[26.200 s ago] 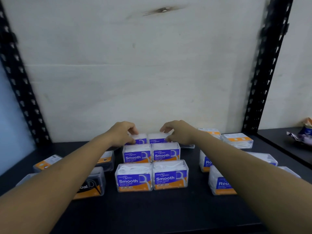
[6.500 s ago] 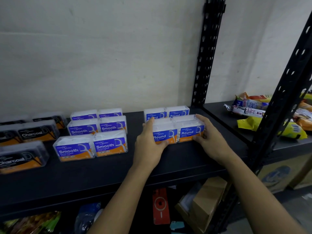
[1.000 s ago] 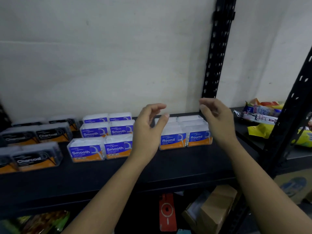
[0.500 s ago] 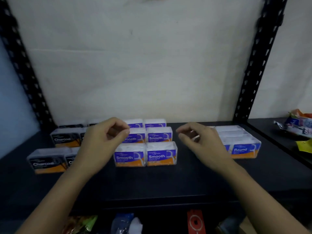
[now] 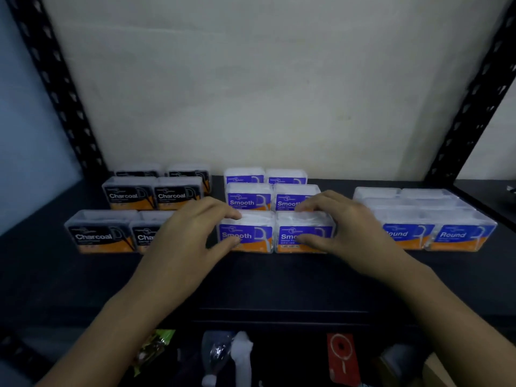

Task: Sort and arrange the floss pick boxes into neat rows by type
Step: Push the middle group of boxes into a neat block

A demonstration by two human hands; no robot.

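Hands dropped: L hand [image 5: 192,233] & R hand [image 5: 343,230] each pinch 1 of 6 Smooth boxes [image 5: 250,196].

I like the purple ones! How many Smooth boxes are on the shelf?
6 Smooth boxes, in pairs: two at the back, two in the middle, two in front, gripped by the left hand and the right hand. More could hide behind.

Black boxes [image 5: 127,194] read "Charcoal", blue-labelled middle boxes [image 5: 249,197] read "Smooth", right-hand boxes [image 5: 458,236] read "Round"; smaller print is blurred.
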